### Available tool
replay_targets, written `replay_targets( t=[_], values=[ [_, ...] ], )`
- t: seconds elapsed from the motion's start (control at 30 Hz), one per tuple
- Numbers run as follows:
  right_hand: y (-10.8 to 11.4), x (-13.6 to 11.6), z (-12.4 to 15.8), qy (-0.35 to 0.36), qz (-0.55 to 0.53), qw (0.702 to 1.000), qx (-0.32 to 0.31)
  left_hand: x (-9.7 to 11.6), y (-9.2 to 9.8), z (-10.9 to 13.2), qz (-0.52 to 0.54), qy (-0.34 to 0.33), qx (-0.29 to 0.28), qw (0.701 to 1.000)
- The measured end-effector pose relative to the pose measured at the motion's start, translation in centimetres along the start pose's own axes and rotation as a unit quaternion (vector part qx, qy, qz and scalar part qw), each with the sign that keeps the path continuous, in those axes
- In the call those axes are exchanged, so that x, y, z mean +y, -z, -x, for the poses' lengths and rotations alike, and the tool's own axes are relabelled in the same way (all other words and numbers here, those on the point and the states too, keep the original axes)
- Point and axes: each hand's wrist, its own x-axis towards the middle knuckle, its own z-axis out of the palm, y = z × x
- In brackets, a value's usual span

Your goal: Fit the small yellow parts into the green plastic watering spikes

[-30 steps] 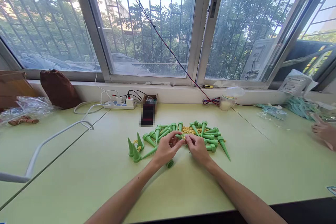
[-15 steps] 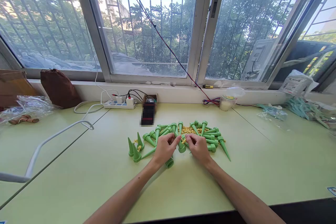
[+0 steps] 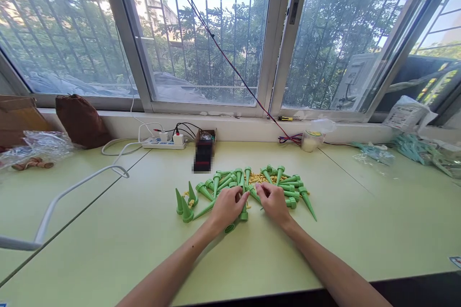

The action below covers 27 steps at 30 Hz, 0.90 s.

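My left hand (image 3: 227,205) is closed, with thumb and fingers at a green plastic spike (image 3: 244,215) whose wide capped end points toward me. Part of that spike is hidden by the hand. My right hand (image 3: 272,202) pinches thumb and forefinger together; what lies between the tips is too small to make out. Just left of its fingertips lies another green spike (image 3: 254,194). Under my left wrist rests a green spike's open round end (image 3: 229,228). Beyond both hands is a pile of small yellow pieces (image 3: 264,178), ringed by several green spikes (image 3: 288,188).
At left, three green cones (image 3: 186,212) stand upright with yellow bits among them. A power strip (image 3: 163,144), a small box (image 3: 207,135) and a jar (image 3: 311,141) line the window side. A white bent tube (image 3: 54,201) crosses the left tabletop.
The spike by my left hand has shifted toward me and stands straighter in view. My left thumb has moved slightly. The yellow piece seen at my right fingertips is no longer clearly visible.
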Motion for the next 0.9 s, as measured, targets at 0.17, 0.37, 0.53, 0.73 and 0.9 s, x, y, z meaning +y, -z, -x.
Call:
replay_targets(
  t=[0.17, 0.37, 0.53, 0.73, 0.9],
  values=[
    [-0.04, -0.01, -0.04, -0.001, -0.001, 1.000, -0.001, 0.25, 0.29, 0.10, -0.078, 0.026, 0.005, 0.997],
    [0.02, -0.15, -0.04, -0.005, 0.001, 1.000, -0.005, 0.24, 0.38, 0.16, -0.150, 0.018, -0.003, 0.989],
    [-0.01, -0.03, -0.04, -0.005, -0.001, 1.000, -0.004, 0.19, 0.37, 0.15, -0.134, 0.012, -0.002, 0.991],
    [0.01, -0.07, -0.06, -0.004, 0.002, 1.000, -0.006, -0.01, 0.07, 0.22, -0.099, -0.001, -0.022, 0.995],
    [0.01, -0.09, -0.02, 0.005, 0.005, 1.000, -0.008, -0.19, -0.08, 0.24, -0.070, -0.001, -0.034, 0.997]
  ],
)
